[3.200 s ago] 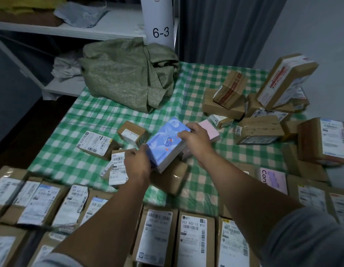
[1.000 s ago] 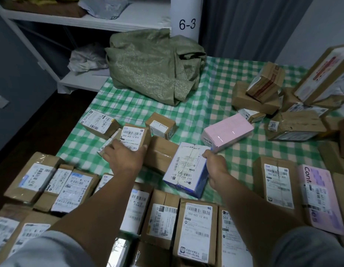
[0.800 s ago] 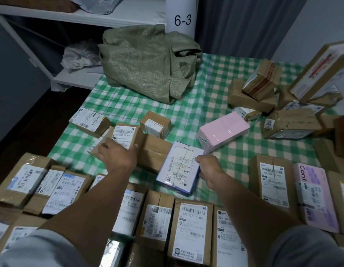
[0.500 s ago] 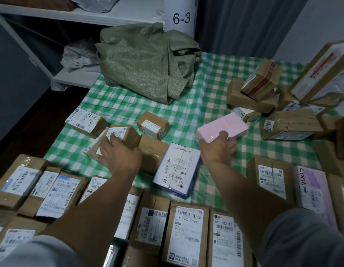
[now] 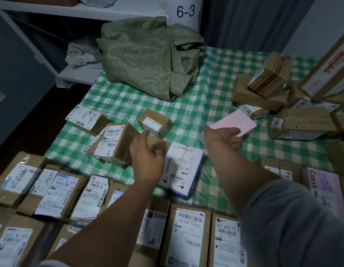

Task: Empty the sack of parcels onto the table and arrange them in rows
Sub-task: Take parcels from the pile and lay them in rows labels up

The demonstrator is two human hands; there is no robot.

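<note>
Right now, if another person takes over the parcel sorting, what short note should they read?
Right hand grips the pink box by its near edge.
Left hand is over a plain brown parcel; grip unclear, blurred.
Green sack lies crumpled at the far end of the table, seemingly emptied.
Done: rows of labelled parcels along the near edge.
To do: the pile at far right, the white box and small parcels in the middle.
</note>
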